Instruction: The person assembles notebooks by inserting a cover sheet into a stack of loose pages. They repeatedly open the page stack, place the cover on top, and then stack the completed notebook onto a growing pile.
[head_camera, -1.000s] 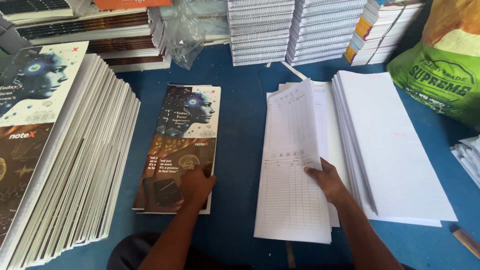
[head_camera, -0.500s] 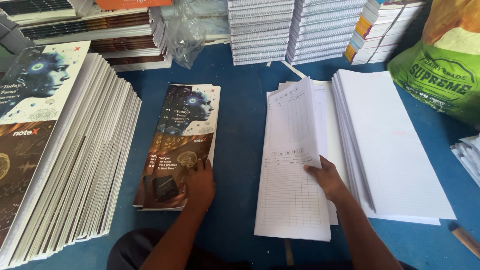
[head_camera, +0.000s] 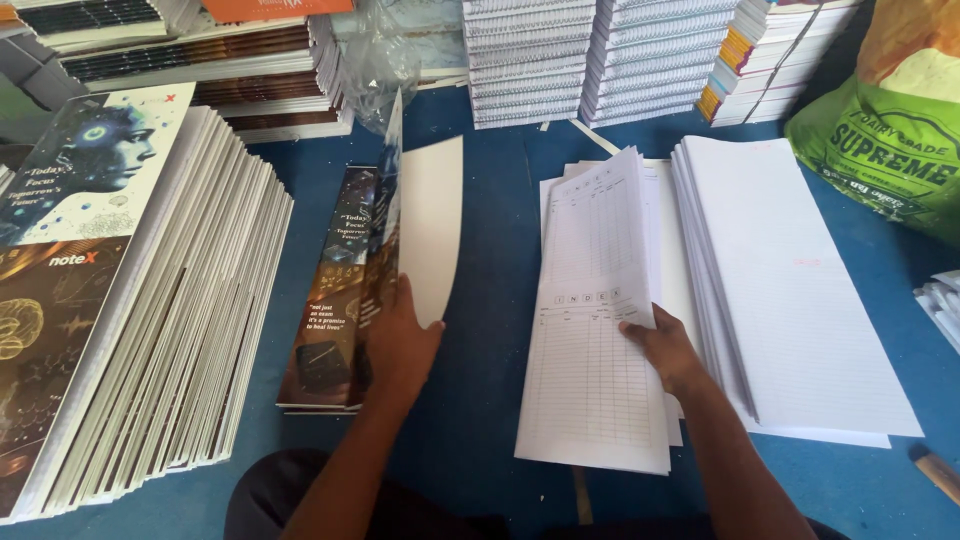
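From the head camera, looking down on a blue table (head_camera: 500, 250): the left hand (head_camera: 400, 340) has a printed cover (head_camera: 385, 230) pinched at its lower edge, fingers behind and thumb in front, tipped up on its side so the blank cream inside faces right. It stands over a small pile of covers (head_camera: 335, 290) lying flat just beneath. That sheet looks light and fairly stiff, glossy too, so likely slick; the edge near a corner seems the sensible place to hold it. Across the table, the right hand (head_camera: 665, 345) rests fingers-down on a ruled index sheet (head_camera: 595, 330), pressing rather than gripping, hand fairly flat. That paper looks thin and floppy, its top curling up. Beside it sits a thick stack of lined pages (head_camera: 800, 300). Far left, a big fanned stack of covers (head_camera: 150, 320).
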